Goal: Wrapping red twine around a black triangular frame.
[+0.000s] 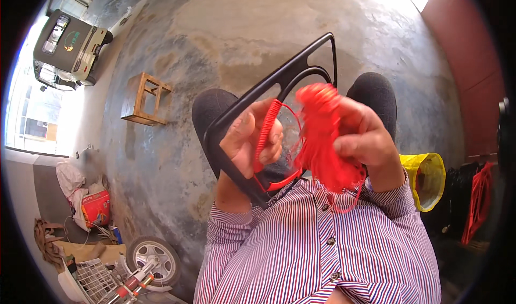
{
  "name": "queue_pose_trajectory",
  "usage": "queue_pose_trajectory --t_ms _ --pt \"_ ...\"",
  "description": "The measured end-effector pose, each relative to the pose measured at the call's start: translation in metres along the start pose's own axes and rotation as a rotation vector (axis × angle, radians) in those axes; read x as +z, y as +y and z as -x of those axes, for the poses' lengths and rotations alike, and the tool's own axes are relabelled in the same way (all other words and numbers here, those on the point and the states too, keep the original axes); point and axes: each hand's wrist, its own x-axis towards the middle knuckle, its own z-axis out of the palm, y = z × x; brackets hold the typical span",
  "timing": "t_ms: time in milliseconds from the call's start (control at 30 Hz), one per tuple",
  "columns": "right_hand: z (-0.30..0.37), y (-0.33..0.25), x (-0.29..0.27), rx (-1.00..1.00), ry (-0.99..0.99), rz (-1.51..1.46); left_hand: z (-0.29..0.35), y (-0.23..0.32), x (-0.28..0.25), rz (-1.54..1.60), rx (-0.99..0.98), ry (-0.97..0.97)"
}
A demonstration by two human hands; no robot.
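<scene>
Near the knees (372, 92), the left grip (243, 137) clamps a red-wound black frame (269, 84), the right grip (368, 137) a red cord bundle (325, 143).

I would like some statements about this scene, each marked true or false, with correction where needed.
The right hand holds a bundle of red cord. True.
The left hand holds a white frame. False: the frame is black.
A red winding covers part of the frame. True.
The wooden stool is right of the hands. False: it is on the left.
A yellow container is right of the right hand. True.
</scene>
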Motion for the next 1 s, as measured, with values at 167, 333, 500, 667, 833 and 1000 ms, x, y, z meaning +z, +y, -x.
queue_pose_trajectory --t_ms 167,333,500,667,833,1000 --pt "-0.021 -0.023 0.023 -0.088 -0.041 0.823 -0.002 -0.011 0.012 0.168 0.006 0.059" --pt "-0.031 0.002 0.044 -0.328 0.234 1.012 -0.006 -0.016 0.022 0.029 0.068 0.280" --pt "-0.030 0.003 0.044 -0.349 0.175 0.956 -0.001 -0.023 -0.001 -0.152 0.147 -0.074" --pt "-0.038 0.002 0.038 -0.472 0.323 1.055 -0.002 -0.019 0.045 -0.129 0.039 0.114" --pt "-0.029 0.008 0.013 -0.224 0.286 0.301 -0.002 -0.014 0.035 0.099 0.032 -0.001" --pt "-0.017 0.028 -0.027 -0.015 0.335 -0.087 0.008 -0.030 0.006 0.179 0.042 0.117"
